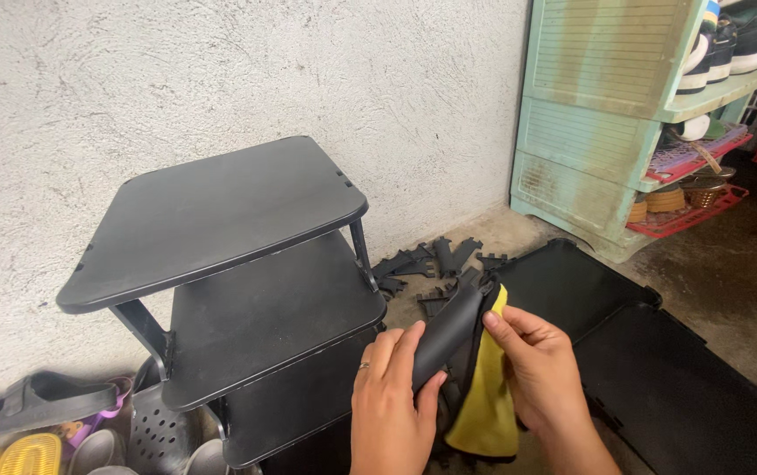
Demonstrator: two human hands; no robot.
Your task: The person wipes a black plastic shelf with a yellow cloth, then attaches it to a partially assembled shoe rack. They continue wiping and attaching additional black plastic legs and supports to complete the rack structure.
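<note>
A black strip [447,332] is held up in front of the rack [237,281], to the right of its lower shelves. The strip is clamped by the left hand [389,400], with the thumb laid along its underside and the fingers wrapped over its near edge. A ring is worn on one finger of that hand. A yellow cloth [488,396] is pinched against the strip by the right hand [541,374], the thumb and forefinger being closed on the cloth's top edge where it meets the strip. The rest of the cloth is draped down between the two hands, and its lower end is hidden partly by the right palm.

The rack is stood against the rough white wall [220,79], with three black shelves seen stacked on slanted posts. To the right of the rack, small black connector pieces [435,259] are scattered on the floor at the foot of the wall. Further right of the rack, two flat black panels [651,369] are laid on the concrete, edge to edge. Beyond them, a pale green shelf unit [589,132] is set against the wall, with shoes and red trays kept in it. To the lower left of the rack, a black sandal [31,400], a yellow item and a perforated grey basket [158,431] are seen close together
</note>
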